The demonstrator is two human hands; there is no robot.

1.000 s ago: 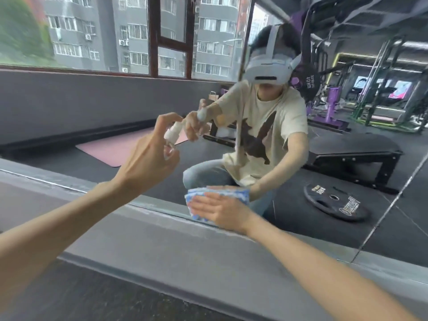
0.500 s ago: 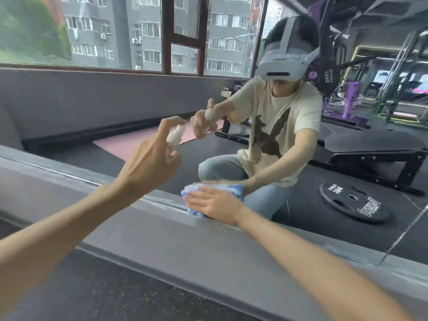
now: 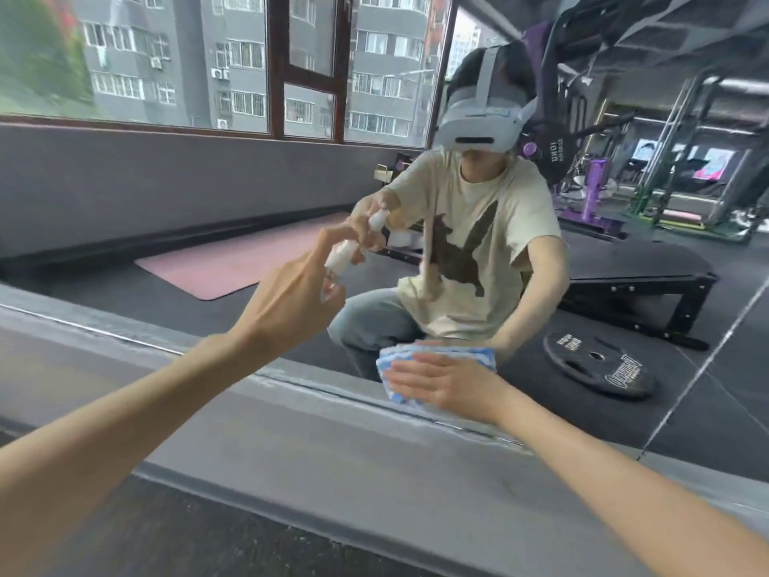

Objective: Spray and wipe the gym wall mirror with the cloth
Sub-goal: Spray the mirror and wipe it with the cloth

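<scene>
— Fingers first: how do the right ones lie?
— Straight and flat on the blue-and-white cloth, low and right of centre. The right hand presses it against the bottom edge of the mirror, just above the grey ledge.
— And the left hand?
— Curled round a small white spray bottle at mid-frame, index finger hooked over its top, held up close to the glass.
— Further out?
— Only reflections: a pink mat at centre left, a black weight plate on the floor at lower right, windows along the top.
</scene>
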